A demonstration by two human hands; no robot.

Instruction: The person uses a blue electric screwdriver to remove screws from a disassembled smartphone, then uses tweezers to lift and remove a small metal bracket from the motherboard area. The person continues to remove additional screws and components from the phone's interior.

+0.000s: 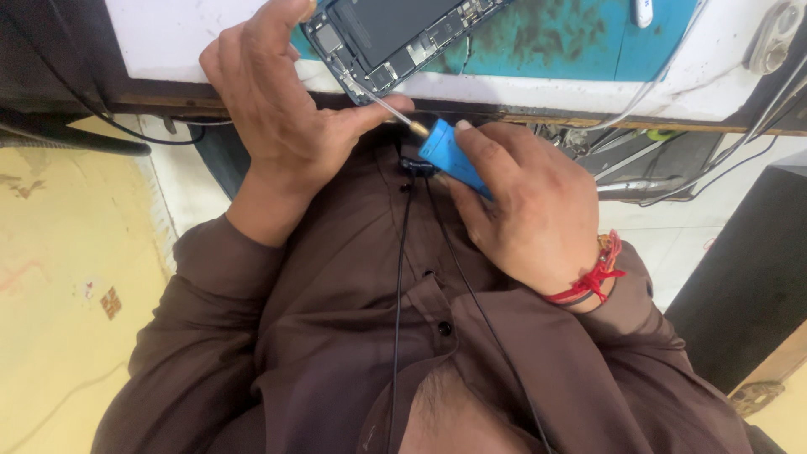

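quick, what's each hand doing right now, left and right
Left hand: closed, grip steadying the opened phone at the bench edge.
Right hand: closed, grip on the blue-handled screwdriver, its tip at the phone's lower corner.

Opened phone (395,34) is lying at 12 o'clock on the mat (555,38), overhanging the bench edge (588,113). Left hand (277,101) is sitting at 10 o'clock, against the phone's left side. Right hand (525,202) is sitting at 3 o'clock, below the bench edge. Screwdriver (441,151) is running between them, tip pointing up-left at the phone's lower corner. Cables (672,160) are hanging at 2 o'clock.
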